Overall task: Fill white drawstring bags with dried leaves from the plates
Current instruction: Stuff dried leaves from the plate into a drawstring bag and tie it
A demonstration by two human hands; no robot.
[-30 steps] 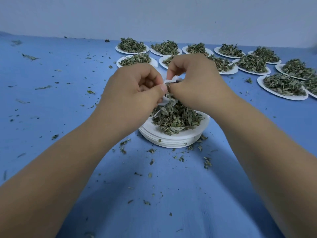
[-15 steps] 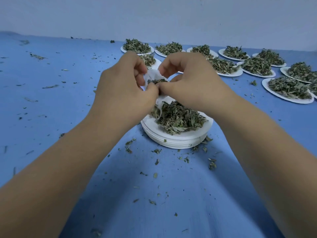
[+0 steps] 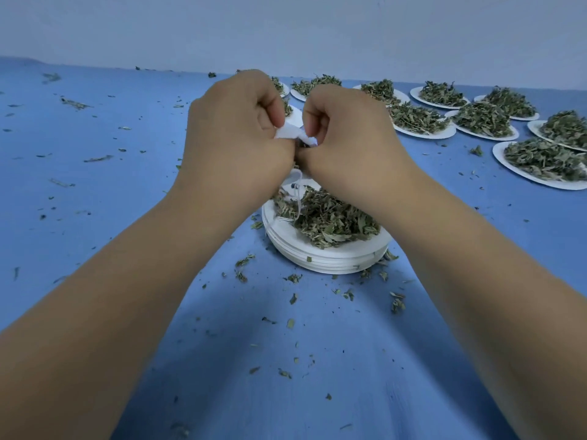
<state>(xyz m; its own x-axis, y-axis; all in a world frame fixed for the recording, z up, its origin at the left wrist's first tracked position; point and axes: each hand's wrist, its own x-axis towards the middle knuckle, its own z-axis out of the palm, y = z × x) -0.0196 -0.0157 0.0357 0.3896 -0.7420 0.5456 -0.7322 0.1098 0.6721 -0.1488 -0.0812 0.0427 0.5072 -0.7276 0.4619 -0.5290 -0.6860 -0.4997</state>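
both hands are up off the blue worktop point(image 3: 95, 185), knuckle to knuckle. the left hand point(image 3: 235, 134) is curled tight, thumb and fingers pinching one side of the small white fabric drawstring bag point(image 3: 290, 134). the right hand point(image 3: 346, 138) is curled the same way on the other side. so the bag sits squarely between them, a crumpled white scrap with only its top edge peeking out above the thumbs. there is a dark gap just under it, but whether that is the open mouth i cannot tell; the hands hide it.

its thin white cord point(image 3: 298, 201) drops straight down from under the hands and its end lies on the top plate. that gives the line that matters: the bag hangs directly over the far left part of the heap of dried green leaves point(image 3: 333, 217) on the stack of round white paper plates point(image 3: 330, 263). the bulk of the heap lies down and toward the right hand's side, so by my reckoning that hand is the nearer one for the next pinch while the left holds the bag.

more white paper plates of leaves point(image 3: 425, 135) wait at the back right, well apart, and loose leaf crumbs point(image 3: 397, 301) litter the worktop around the stack. plenty left to bag, i'd say.
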